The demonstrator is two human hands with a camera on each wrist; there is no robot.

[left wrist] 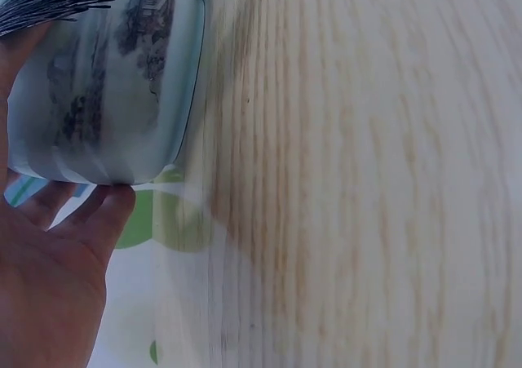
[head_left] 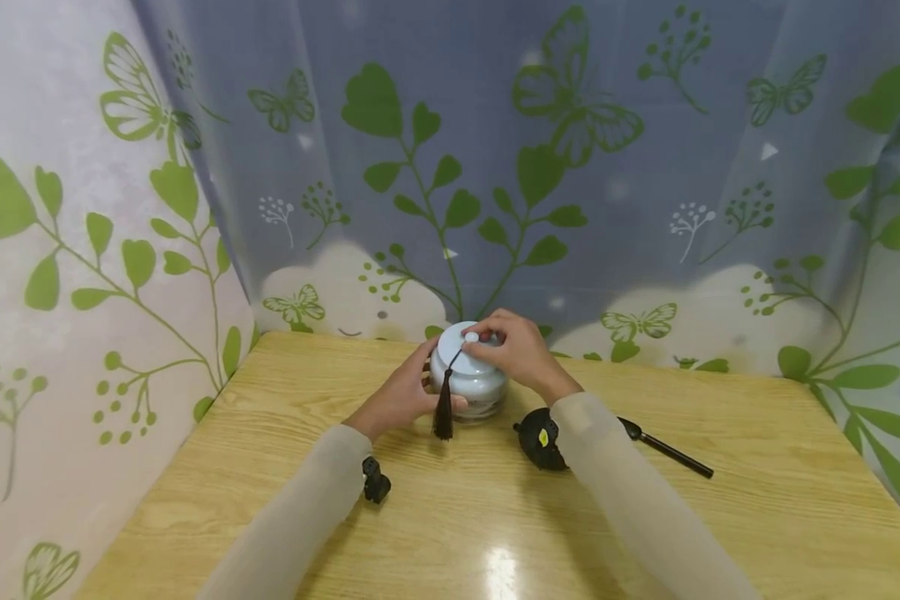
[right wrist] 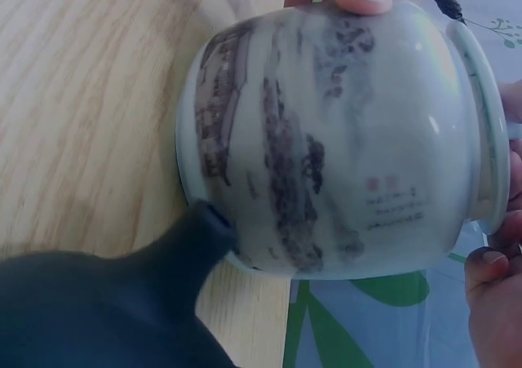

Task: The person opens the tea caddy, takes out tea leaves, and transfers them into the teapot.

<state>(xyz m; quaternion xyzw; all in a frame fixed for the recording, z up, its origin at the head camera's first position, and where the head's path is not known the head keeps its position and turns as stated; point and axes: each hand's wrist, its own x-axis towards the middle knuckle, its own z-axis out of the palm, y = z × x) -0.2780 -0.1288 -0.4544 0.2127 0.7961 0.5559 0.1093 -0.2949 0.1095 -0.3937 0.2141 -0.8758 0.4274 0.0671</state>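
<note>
A white lidded porcelain jar (head_left: 483, 387) stands on the table, with a dark painted landscape round its body (right wrist: 326, 156). My left hand (head_left: 399, 393) holds it from the left side, thumb at the front and fingers behind. In the left wrist view those fingers (left wrist: 110, 217) touch the jar's wall. Above, my right hand (head_left: 521, 350) pinches the round knob (head_left: 471, 337) of the lid (head_left: 453, 340). From the knob a dark tassel (head_left: 443, 408) hangs down the jar's front. The right wrist view shows the lid close over the rim.
A black teapot (head_left: 536, 440) with a yellow mark sits under my right forearm, its spout (right wrist: 192, 237) near the jar. Right of it lies a black-handled tool (head_left: 675, 454). A small black figurine (head_left: 376, 483) stands by my left sleeve. Patterned curtains (head_left: 450, 167) hang behind the wooden table (head_left: 450, 533).
</note>
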